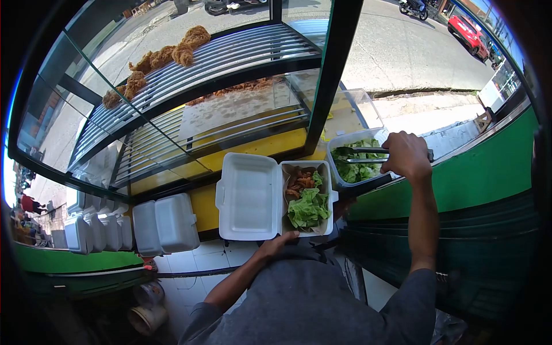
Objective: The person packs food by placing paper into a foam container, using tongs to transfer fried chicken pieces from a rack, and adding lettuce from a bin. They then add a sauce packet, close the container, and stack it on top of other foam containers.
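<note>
An open white foam box (249, 198) lies in front of me, its lid folded out to the left. Green lettuce (309, 208) and shredded brown food (301, 183) sit on brown paper in its right half. At the box's lower edge my left hand (277, 244) grips the rim. My right hand (407, 154) is closed around metal tongs (368, 155), whose tips point left over the lettuce in a clear plastic tub (356, 182). Whether the tongs pinch a leaf is too small to tell.
Fried pieces (172, 52) rest on a slatted rack (230, 57) inside the glass case at upper left. Closed foam boxes (175, 221) stand at left. A dark post (328, 80) rises behind the tub. Beyond are a road and a red car (467, 33).
</note>
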`<state>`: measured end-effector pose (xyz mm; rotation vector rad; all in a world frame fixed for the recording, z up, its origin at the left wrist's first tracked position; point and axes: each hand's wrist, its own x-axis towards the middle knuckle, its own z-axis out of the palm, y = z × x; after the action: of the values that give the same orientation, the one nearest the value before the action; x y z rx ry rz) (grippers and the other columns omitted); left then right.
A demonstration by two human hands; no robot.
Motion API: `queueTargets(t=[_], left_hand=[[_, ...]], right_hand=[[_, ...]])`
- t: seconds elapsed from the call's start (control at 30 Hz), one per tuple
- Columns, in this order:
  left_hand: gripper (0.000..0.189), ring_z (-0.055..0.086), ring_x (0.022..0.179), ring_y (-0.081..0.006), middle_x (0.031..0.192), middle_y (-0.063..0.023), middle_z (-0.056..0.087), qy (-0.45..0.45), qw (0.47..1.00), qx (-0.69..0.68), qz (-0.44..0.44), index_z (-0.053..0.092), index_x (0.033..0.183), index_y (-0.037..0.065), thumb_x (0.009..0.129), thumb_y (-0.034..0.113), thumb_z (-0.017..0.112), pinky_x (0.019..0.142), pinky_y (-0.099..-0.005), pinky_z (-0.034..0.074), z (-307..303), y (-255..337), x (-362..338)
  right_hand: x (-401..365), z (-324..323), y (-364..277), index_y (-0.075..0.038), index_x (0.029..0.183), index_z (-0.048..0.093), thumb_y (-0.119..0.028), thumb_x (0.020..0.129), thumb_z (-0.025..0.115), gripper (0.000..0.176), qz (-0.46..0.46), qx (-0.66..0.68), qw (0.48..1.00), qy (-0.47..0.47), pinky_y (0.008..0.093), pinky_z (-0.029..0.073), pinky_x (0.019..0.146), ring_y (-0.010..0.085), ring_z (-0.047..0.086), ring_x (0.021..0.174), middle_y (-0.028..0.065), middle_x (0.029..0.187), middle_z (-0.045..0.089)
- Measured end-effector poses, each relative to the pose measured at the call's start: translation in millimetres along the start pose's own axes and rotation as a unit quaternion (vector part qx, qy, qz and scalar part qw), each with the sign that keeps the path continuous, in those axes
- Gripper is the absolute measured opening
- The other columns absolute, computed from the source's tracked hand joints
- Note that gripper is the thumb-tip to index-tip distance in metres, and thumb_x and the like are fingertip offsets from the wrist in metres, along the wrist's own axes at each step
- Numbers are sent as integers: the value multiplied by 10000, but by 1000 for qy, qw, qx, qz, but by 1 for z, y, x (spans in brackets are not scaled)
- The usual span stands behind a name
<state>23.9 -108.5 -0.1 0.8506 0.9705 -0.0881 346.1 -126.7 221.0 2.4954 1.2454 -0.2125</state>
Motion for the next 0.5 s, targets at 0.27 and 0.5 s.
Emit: queueTargets(t=[0.27,0.5], left_hand=[[525,571,931,-167,1014,-67,647,-6,1000,16,10,686,1043,-9,853,475,613,867,-259,416,2,2,3],[516,570,926,-153,1005,-60,649,40,998,48,0,685,1026,-10,853,471,616,855,-262,419,13,19,-12]], right_hand=[[-39,-31,28,-167,1000,741,-275,614,827,409,10,54,998,30,387,500,790,274,661,859,71,912,705],[-81,-38,42,-109,968,743,-268,545,841,462,-93,139,984,69,391,475,806,283,637,885,111,899,692]])
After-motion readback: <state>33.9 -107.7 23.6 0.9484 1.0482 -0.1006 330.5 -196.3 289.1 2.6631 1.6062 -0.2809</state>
